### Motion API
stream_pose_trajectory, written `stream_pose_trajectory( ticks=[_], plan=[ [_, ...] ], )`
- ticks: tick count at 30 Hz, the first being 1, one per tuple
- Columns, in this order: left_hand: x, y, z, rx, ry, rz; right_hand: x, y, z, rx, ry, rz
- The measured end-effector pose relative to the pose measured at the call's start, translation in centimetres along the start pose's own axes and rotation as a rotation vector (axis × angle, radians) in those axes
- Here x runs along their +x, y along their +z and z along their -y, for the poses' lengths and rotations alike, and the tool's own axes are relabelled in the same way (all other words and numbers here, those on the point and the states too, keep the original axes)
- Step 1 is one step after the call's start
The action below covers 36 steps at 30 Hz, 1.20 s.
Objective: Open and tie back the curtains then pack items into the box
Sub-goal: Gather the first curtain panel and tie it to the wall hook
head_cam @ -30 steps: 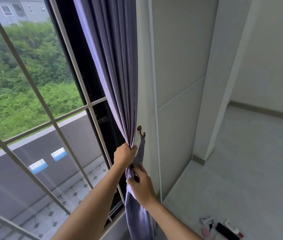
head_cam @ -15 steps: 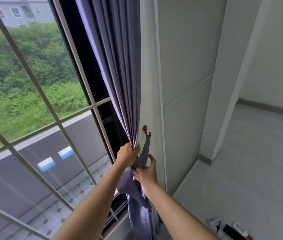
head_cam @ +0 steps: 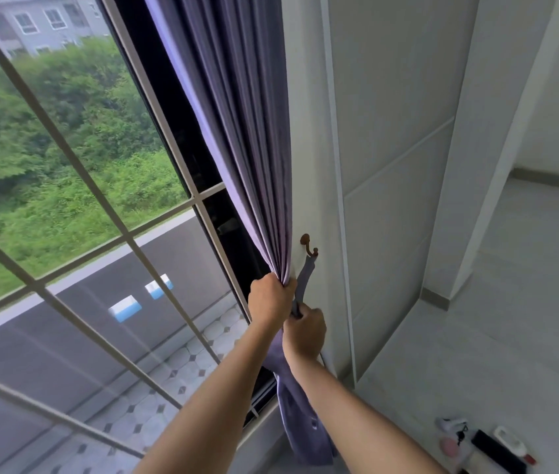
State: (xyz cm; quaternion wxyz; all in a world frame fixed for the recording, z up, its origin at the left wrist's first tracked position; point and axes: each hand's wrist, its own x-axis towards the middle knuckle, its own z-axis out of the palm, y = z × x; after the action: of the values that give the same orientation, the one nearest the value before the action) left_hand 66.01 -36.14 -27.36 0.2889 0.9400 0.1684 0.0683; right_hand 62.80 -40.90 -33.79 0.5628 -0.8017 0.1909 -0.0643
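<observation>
A purple curtain (head_cam: 237,131) hangs gathered against the white wall at the window's right edge. My left hand (head_cam: 271,301) grips the bunched curtain just below and left of a brown wall hook (head_cam: 308,246). A purple tie-back strap (head_cam: 305,275) hangs from that hook. My right hand (head_cam: 305,331) holds the strap's lower part, right beside my left hand. The curtain's loose tail (head_cam: 302,425) drops below my forearms to the floor.
A large window with a white grid frame (head_cam: 76,165) fills the left. White wall panels (head_cam: 391,165) and a pillar stand to the right. Several small items (head_cam: 486,446), including a black bar and a pink thing, lie on the floor at bottom right.
My right hand has closed around the strap and dropped a little below the left hand. My left hand keeps its grip on the gathered curtain. The camera has shifted slightly.
</observation>
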Motion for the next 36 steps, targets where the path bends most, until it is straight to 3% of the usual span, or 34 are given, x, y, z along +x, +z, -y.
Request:
stream_pose_trajectory(
  ticks=[4,6,11,21,25,31,36],
  plan=[
    [0.4,-0.2,0.3,-0.006,0.001,-0.006,0.9,0.3,0.0,-0.091,-0.162,-0.033],
    [0.6,-0.2,0.3,-0.009,0.012,-0.008,1.5,-0.1,0.0,-0.069,-0.217,0.042],
    [1.0,0.6,0.6,-0.028,0.066,-0.053,2.6,-1.0,0.1,-0.132,-0.224,0.128],
    [-0.3,0.8,1.5,0.015,0.230,-0.101,3.4,-1.4,-0.9,-0.185,-0.362,0.056],
    [-3.5,1.2,4.2,-0.088,0.344,-0.222,3.5,-1.6,-1.2,-0.131,-0.349,0.071],
    [-7.9,4.6,9.1,0.225,0.617,-0.012,4.3,-1.8,-1.5,-0.182,-0.347,0.082],
    [-7.3,6.5,7.7,0.327,0.430,0.154,4.6,-2.1,-1.8,-0.208,-0.362,0.097]
  ],
)
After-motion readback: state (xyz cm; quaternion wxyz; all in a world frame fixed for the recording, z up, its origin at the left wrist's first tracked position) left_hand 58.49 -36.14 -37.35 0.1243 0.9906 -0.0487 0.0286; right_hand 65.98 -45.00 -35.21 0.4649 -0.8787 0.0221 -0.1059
